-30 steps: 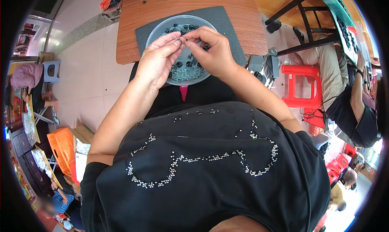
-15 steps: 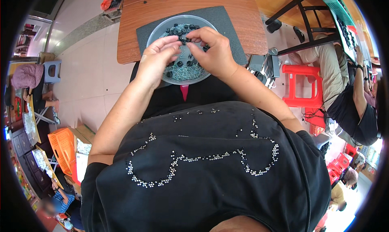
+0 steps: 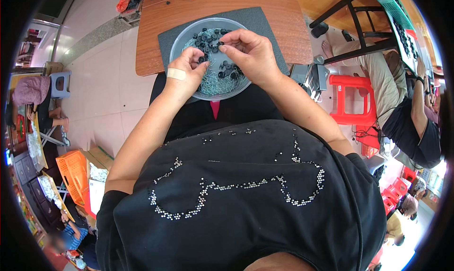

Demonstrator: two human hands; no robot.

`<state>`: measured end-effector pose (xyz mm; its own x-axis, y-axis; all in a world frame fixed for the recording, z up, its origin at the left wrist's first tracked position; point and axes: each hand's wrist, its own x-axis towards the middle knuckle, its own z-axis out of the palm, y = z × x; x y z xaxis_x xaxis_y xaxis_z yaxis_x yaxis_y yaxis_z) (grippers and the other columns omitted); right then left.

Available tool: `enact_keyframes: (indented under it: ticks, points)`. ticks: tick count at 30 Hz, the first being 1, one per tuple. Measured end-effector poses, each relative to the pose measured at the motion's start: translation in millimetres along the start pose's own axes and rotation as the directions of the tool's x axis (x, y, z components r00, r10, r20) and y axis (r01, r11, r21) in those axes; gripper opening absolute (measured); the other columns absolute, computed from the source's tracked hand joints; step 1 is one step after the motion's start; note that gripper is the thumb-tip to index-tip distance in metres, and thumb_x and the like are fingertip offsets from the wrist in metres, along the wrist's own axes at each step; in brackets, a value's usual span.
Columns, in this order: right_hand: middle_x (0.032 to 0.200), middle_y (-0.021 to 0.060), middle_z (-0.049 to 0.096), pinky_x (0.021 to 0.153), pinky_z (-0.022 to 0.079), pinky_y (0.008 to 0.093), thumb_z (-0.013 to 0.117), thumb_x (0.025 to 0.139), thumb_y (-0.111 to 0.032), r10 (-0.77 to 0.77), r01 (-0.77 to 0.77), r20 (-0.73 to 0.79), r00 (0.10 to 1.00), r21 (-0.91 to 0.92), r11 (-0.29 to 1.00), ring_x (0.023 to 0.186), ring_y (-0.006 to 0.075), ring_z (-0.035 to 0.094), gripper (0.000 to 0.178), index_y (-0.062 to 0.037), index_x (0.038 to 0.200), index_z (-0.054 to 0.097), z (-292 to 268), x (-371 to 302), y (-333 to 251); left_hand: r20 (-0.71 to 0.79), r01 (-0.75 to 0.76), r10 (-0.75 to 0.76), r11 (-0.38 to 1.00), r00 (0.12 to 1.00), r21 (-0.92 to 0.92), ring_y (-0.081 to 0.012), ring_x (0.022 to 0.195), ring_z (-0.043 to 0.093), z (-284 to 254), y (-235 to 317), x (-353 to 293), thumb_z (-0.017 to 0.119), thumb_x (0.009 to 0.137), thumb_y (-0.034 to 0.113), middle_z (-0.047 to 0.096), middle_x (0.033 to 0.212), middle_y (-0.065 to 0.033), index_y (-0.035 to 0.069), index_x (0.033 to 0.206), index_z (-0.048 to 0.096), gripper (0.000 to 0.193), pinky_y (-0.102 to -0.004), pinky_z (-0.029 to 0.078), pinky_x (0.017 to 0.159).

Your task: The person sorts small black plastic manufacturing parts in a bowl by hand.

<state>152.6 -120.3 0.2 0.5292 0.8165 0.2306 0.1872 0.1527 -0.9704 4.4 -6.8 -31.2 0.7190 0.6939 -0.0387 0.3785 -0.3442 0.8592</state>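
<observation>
Your right hand (image 3: 250, 53) is over the far right part of the clear round bowl (image 3: 215, 97), its grip, thumb and forefinger, pinching a small black piece (image 3: 221, 44). Your left hand (image 3: 187, 70) is at the bowl's left side, fingers curled and thumb reaching toward them; another black piece (image 3: 202, 59) shows at the fingertips, though you cannot tell whether that grip holds it. A pale bandage (image 3: 176, 73) crosses the left wrist. In the bowl, loose black parts (image 3: 208, 38) lie toward the far side, and thin silvery screws (image 3: 217, 85) heap nearest you. The bowl overlaps a dark mat (image 3: 267, 25) on the wooden counter (image 3: 213, 1), its near edge above your lap.
</observation>
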Motion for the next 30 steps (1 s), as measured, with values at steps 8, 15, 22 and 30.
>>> enact_keyframes:
  ticks: [8,15,22,30]
  points:
    - [0.079,0.0064,0.064,0.061,0.048,0.0253,0.070,0.074,-0.003,-0.133,0.141,0.053,0.990,-0.200,0.970,0.071,0.0132,0.061,0.016,-0.0017,0.089,0.067,2.6,-6.3,-18.5,-0.125,-0.158,0.140,0.975,0.982,-0.153,-0.0082,0.063,0.054,-5.6,42.1,-4.8,0.069,0.077,0.002,0.057,0.074,-0.0031,0.004,0.097,0.061,0.021,-0.0234,0.047,0.058]
    - [0.080,0.0079,0.064,0.061,0.049,0.0278,0.069,0.074,-0.003,-0.235,0.238,0.043,0.971,-0.253,0.938,0.074,0.0180,0.063,0.014,-0.0027,0.088,0.067,4.9,-7.5,-22.8,-0.136,-0.240,0.226,0.966,0.965,-0.096,-0.0083,0.063,0.053,-5.6,46.5,-8.1,0.068,0.077,0.000,0.056,0.074,-0.0031,0.004,0.097,0.062,0.021,-0.0227,0.046,0.058]
    - [0.080,0.0084,0.064,0.059,0.049,0.0285,0.069,0.074,-0.003,-0.279,0.279,0.043,0.959,-0.292,0.915,0.073,0.0194,0.062,0.014,-0.0027,0.087,0.067,7.4,-8.0,-16.0,-0.119,-0.262,0.255,0.964,0.960,-0.051,-0.0101,0.065,0.055,-4.3,50.6,-10.8,0.065,0.077,-0.002,0.057,0.077,-0.0050,0.004,0.099,0.062,0.023,-0.0232,0.047,0.058]
    - [0.079,0.0083,0.064,0.061,0.049,0.0275,0.069,0.072,-0.001,-0.250,0.235,-0.031,0.968,-0.245,0.941,0.070,0.0181,0.061,0.017,-0.0020,0.089,0.066,7.7,-8.2,-20.6,-0.078,-0.234,0.220,0.922,0.972,-0.308,-0.0106,0.074,0.060,-5.4,45.6,-13.9,0.061,0.083,0.000,0.062,0.087,-0.0062,0.004,0.109,0.063,0.026,-0.0234,0.051,0.068]
